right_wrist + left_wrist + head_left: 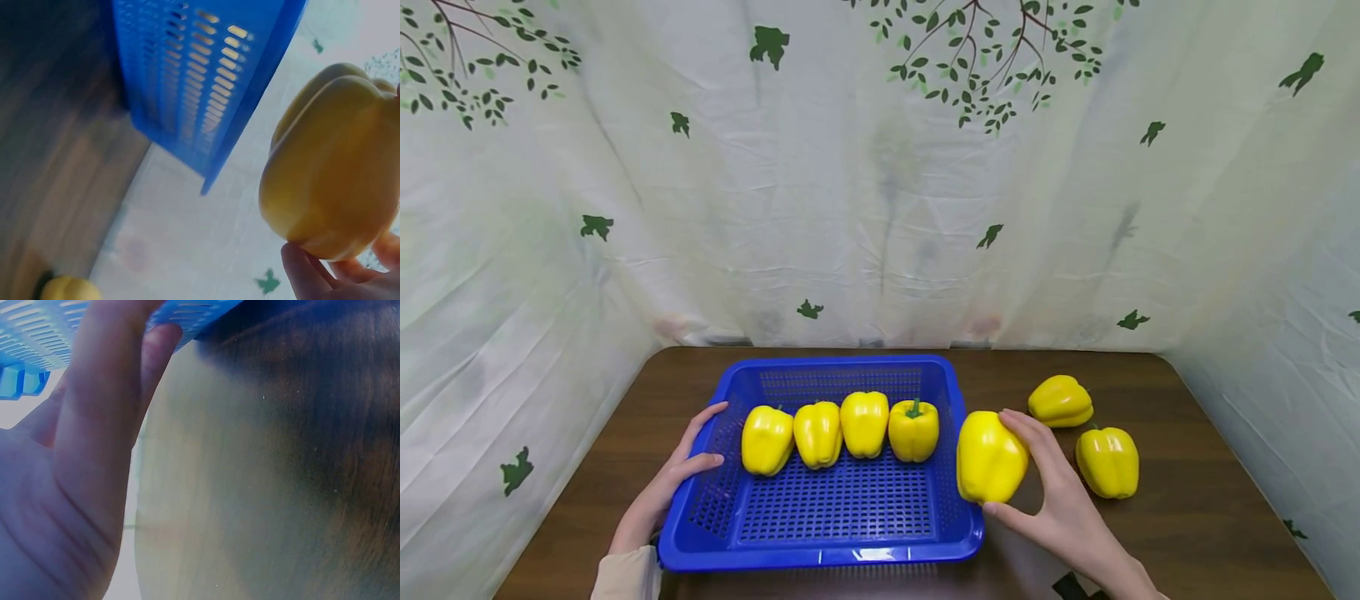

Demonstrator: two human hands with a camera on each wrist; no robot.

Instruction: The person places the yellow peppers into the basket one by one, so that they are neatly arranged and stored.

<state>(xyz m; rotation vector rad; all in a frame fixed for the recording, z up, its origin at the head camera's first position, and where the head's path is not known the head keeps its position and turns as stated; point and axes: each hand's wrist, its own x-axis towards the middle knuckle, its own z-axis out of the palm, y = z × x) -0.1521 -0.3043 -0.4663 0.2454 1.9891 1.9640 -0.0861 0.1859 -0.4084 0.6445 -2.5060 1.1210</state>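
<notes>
A blue plastic basket (838,557) with slotted walls sits in front of me. Inside it, a row of several yellow bell peppers (864,425) stands toward the back. My left hand (673,475) grips the basket's left rim, thumb and a finger reaching over it; the left wrist view shows that hand (87,437) against the slotted wall. Between thumb and fingers, my right hand (1060,508) holds another yellow bell pepper (991,458) beside the basket's right rim. In the right wrist view this pepper (334,169) is raised above the table, near the basket's wall.
Two more yellow bell peppers lie on the table to the right, one farther back (1060,402) and one nearer (1107,463). The brown wooden table (1195,500) is enclosed by a white curtain (850,208) with leaf prints.
</notes>
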